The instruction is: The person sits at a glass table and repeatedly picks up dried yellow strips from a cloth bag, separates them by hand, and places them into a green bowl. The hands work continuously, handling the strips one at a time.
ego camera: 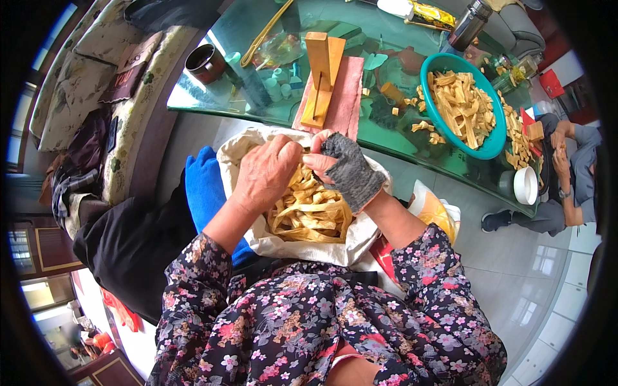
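My left hand (pixel 270 171), bare, is curled over a white cloth sack (pixel 309 248) on my lap. My right hand (pixel 347 166) wears a grey fingerless glove and meets it, thumb and forefinger pinched. The fingertips of both hands close around a small piece of yellowish dried strip, mostly hidden by the fingers. Below them, many long yellow-brown dried strips (pixel 314 217) fill the sack. Just beyond my hands, a wooden stand (pixel 318 58) with an upright block and a thin slot or rod rests on a pink cloth (pixel 350 91) at the table's edge.
The glass table (pixel 270 113) bears a teal basin (pixel 499 140) of cut pieces (pixel 463 106), a dark mug (pixel 205 62), a steel flask (pixel 470 24) and a white cup (pixel 525 186). Another person (pixel 569 169) sits at the right. A sofa (pixel 125 144) stands left.
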The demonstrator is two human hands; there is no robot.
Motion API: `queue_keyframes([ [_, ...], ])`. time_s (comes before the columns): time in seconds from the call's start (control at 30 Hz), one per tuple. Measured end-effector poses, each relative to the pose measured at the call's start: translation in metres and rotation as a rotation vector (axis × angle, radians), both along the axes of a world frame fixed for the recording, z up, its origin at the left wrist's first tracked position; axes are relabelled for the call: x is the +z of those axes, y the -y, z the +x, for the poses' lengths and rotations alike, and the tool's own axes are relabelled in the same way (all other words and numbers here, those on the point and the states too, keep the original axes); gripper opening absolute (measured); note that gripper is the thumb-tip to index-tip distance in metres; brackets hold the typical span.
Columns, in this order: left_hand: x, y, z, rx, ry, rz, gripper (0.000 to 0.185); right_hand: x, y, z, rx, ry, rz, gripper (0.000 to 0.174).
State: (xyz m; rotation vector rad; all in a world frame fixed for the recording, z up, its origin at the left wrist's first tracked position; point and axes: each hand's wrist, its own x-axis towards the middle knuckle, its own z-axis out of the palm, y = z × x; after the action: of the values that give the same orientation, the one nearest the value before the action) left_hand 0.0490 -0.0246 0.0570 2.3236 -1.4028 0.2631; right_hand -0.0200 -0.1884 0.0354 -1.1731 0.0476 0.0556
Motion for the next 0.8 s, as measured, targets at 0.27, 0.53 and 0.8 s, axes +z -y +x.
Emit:
queue_keyframes([
  [0.27,-0.027,0.019,0.052,0.040,0.081,0.016,0.012,-0.003,-0.001,0.022,-0.312,0.175,-0.235,0.015],
  [0.53,-0.015,0.042,0.075,0.010,-1.457,-0.575,0.019,-0.016,0.050,0.061,-0.433,-0.076,-0.604,0.016],
  [0.8,-0.031,0.053,0.096,0.245,-1.055,-0.330,0.023,-0.039,0.049,0.085,-0.559,0.030,-0.646,0.016],
])
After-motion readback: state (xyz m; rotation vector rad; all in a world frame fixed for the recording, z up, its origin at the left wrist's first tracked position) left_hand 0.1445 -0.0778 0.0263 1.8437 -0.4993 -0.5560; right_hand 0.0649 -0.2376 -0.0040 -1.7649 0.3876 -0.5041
